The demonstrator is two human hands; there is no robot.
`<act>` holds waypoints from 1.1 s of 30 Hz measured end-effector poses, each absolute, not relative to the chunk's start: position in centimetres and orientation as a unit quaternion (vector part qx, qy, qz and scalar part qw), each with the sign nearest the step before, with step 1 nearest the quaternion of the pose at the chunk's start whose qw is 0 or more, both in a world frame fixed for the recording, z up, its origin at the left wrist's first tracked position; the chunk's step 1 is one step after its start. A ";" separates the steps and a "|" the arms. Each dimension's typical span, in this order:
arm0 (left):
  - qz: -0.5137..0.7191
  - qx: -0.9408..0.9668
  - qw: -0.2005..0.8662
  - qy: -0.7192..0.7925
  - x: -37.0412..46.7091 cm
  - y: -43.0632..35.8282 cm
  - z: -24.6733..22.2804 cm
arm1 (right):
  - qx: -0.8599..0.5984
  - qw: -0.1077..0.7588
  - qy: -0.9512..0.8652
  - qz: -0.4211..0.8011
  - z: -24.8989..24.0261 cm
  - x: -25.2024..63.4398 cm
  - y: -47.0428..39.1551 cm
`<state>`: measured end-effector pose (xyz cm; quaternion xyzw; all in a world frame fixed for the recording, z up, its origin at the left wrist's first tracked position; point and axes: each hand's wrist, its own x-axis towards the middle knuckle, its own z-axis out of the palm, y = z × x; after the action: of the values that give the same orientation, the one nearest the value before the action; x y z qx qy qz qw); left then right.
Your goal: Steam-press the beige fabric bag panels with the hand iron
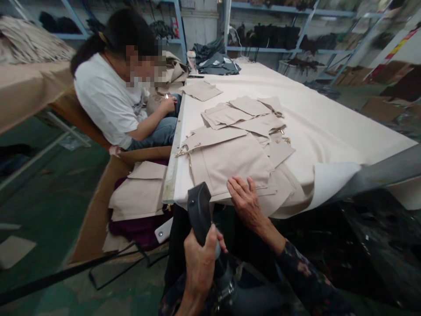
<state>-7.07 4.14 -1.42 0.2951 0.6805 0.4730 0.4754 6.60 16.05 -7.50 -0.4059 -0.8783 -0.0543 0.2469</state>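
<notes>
My left hand (200, 259) is wrapped round a black handheld tool (200, 210) with a hose-like grey tail, held upright at the table's near edge. My right hand (245, 202) rests with spread fingers on the near edge of a beige fabric piece (230, 160). That piece lies on top of several overlapping beige pieces (226, 115), some with gold metal clasps (182, 152). The tool's head stands just left of the piece's near corner, in front of the table edge.
On the left a seated person (108, 96) handles beige fabric. Between us stands a cardboard box (95, 210) with beige and purple cloth. Dark folded cloth (219, 63) lies at the far end of the white-covered table (315, 114). Shelves line the back.
</notes>
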 end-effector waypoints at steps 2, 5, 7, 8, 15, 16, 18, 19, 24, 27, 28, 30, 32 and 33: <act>0.473 0.301 0.452 0.694 -7.6 3.8 -1.2 | -0.407 0.248 -0.878 -0.052 -7.7 6.5 16.0; 0.463 0.318 0.438 0.702 -7.7 3.2 -0.9 | -0.406 0.268 -0.872 -0.055 -8.0 6.4 16.0; 0.464 0.313 0.447 0.698 -7.1 2.9 -1.0 | -0.407 0.281 -0.867 -0.060 -8.3 6.3 15.9; 0.465 0.306 0.460 0.691 -6.7 2.8 -1.1 | -0.407 0.287 -0.865 -0.063 -8.4 6.2 15.9; 0.470 0.305 0.494 0.665 -5.2 3.4 -2.9 | -0.394 0.317 -0.857 -0.105 -9.3 6.0 16.2; 0.475 0.298 0.493 0.665 -5.4 3.7 -2.9 | -0.393 0.315 -0.857 -0.108 -9.4 6.0 16.2; 0.493 0.288 0.482 0.665 -6.1 4.1 -2.6 | -0.395 0.306 -0.859 -0.115 -9.3 6.0 15.9; 0.504 0.288 0.472 0.663 -6.5 4.4 -2.3 | -0.397 0.295 -0.861 -0.118 -8.9 6.1 15.7; 0.530 0.312 0.417 0.669 -9.0 5.4 -1.1 | -0.348 0.140 -0.923 -0.088 -3.5 6.9 16.1; 0.541 0.305 0.420 0.662 -9.6 5.8 -1.1 | -0.334 0.066 -0.938 -0.072 0.9 6.2 19.0; 0.547 0.302 0.426 0.654 -9.6 6.0 -1.1 | -0.342 0.069 -0.934 -0.082 2.0 5.5 20.5; 0.560 0.294 0.435 0.641 -9.3 6.3 -1.1 | -0.355 0.107 -0.923 -0.100 3.0 3.7 23.9; 0.568 0.287 0.439 0.634 -9.1 6.7 -1.0 | -0.359 0.132 -0.919 -0.092 2.7 1.7 27.5; 0.572 0.283 0.438 0.633 -9.0 6.9 -1.0 | -0.358 0.136 -0.921 -0.077 2.2 0.8 29.1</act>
<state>-9.02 6.94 -0.99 0.2828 0.6328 0.5722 0.4384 0.81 29.09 2.19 -0.3577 -0.9207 -0.0772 0.1357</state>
